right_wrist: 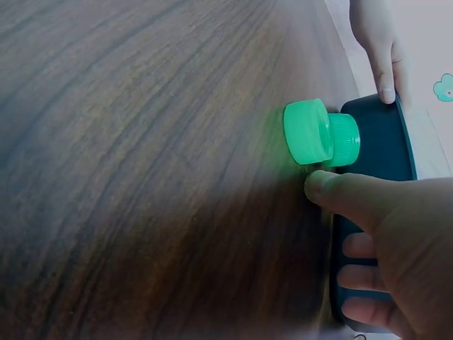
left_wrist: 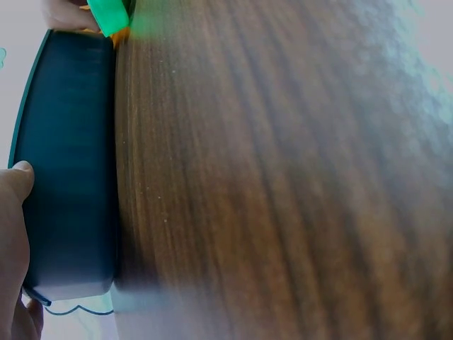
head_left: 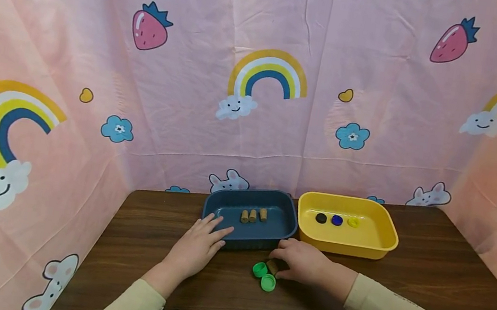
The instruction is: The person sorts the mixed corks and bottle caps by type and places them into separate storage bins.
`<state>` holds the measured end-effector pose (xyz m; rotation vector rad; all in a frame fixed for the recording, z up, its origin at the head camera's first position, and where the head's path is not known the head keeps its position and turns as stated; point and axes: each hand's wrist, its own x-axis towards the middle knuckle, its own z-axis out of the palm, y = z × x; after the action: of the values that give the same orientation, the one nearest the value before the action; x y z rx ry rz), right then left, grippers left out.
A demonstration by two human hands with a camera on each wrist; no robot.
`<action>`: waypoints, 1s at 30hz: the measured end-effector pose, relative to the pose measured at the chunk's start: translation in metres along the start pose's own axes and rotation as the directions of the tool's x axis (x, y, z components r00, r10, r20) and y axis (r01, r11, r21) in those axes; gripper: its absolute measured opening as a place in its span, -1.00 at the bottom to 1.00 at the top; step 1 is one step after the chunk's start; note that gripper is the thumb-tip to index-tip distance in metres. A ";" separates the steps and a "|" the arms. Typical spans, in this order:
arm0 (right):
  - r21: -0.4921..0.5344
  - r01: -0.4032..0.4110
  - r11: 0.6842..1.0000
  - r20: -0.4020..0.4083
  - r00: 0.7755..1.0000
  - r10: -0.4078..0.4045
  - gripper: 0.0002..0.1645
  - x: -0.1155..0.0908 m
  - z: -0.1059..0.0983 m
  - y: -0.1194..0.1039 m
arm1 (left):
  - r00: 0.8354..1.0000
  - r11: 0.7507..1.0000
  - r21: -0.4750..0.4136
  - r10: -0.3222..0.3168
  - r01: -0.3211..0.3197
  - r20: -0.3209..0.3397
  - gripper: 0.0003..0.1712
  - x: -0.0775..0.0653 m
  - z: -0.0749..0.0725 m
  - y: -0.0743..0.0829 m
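In the head view my left hand (head_left: pixel 194 247) rests at the near left corner of a dark blue tray (head_left: pixel 287 220), its fingers spread over the rim. Its thumb (left_wrist: pixel 21 177) touches the tray's edge in the left wrist view. My right hand (head_left: pixel 302 261) is low over the table before the trays, with a cork (head_left: pixel 272 267) between its thumb and fingers. Beside that cork lie two green bottle caps (head_left: pixel 268 283), close together. The right wrist view shows the right thumb (right_wrist: pixel 322 185) just below the caps (right_wrist: pixel 308 132); the cork is hidden there.
Several corks are in view, three of them (head_left: pixel 253 215) inside the blue tray. A yellow tray (head_left: pixel 340 248) stands to its right, holding a black cap (head_left: pixel 321 218), a blue cap (head_left: pixel 337 220) and a yellow cap (head_left: pixel 353 221). A patterned cloth (head_left: pixel 177 112) hangs behind the wooden table (head_left: pixel 226 302).
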<state>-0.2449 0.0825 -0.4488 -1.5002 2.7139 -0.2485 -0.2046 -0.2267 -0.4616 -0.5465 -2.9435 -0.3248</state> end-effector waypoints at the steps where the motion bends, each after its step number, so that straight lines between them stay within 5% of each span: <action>1: -0.004 -0.004 1.000 -0.001 1.000 0.004 -0.59 0.000 0.000 0.000 | 1.000 1.000 -0.001 0.000 0.000 0.000 -0.48 0.000 0.000 0.000; 30: 0.142 -0.109 0.984 -0.209 0.968 0.137 -0.55 -0.028 -0.018 -0.003 | 1.000 1.000 0.015 -0.003 0.003 -0.003 -0.48 -0.002 -0.001 0.001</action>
<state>-0.2289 0.1069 -0.4323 -1.3368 2.8768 -0.6065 -0.2023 -0.2267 -0.4611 -0.5391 -2.9414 -0.3030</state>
